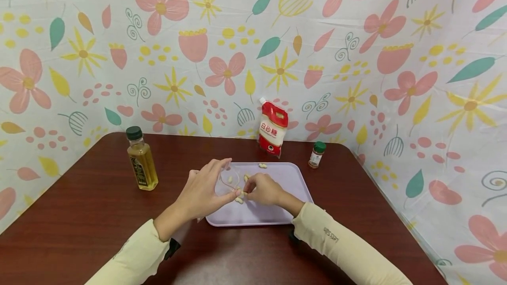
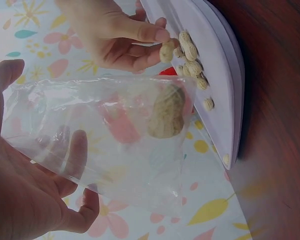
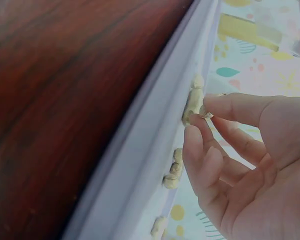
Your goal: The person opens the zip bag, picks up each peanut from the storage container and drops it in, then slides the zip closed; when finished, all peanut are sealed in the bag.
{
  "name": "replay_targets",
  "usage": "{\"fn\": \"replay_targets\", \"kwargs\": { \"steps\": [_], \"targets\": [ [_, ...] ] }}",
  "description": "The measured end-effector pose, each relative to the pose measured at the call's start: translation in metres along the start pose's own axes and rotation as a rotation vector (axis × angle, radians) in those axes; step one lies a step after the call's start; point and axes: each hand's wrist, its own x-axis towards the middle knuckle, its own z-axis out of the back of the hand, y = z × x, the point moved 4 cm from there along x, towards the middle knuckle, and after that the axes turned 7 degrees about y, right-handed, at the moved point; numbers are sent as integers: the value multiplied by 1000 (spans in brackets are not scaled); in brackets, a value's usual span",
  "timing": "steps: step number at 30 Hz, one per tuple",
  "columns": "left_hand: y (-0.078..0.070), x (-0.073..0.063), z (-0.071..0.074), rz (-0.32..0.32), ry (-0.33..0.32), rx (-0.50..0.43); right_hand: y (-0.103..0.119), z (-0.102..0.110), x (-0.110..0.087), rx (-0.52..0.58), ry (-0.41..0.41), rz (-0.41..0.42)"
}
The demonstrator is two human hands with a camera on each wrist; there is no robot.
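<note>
A clear plastic bag spreads between the thumb and fingers of my left hand, which holds it over the left part of the tray. One peanut in its shell shows inside the bag. My right hand pinches another peanut between thumb and fingertips, just beyond the bag's edge in the left wrist view. Several loose peanuts lie on the pale lilac tray, some close to the right fingertips. A single peanut rests near the tray's far edge.
On the dark wooden table, an oil bottle with a dark cap stands at the left. Behind the tray is a red and white sugar pouch. A small green-capped jar stands right of it. A flower-patterned cloth hangs behind.
</note>
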Motion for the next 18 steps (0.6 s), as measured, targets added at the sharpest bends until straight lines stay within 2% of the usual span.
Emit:
{"fn": "replay_targets", "kwargs": {
  "steps": [18],
  "targets": [
    [0, 0, -2, 3, -7, 5, 14, 18, -23, 73, -153, 48]
  ]
}}
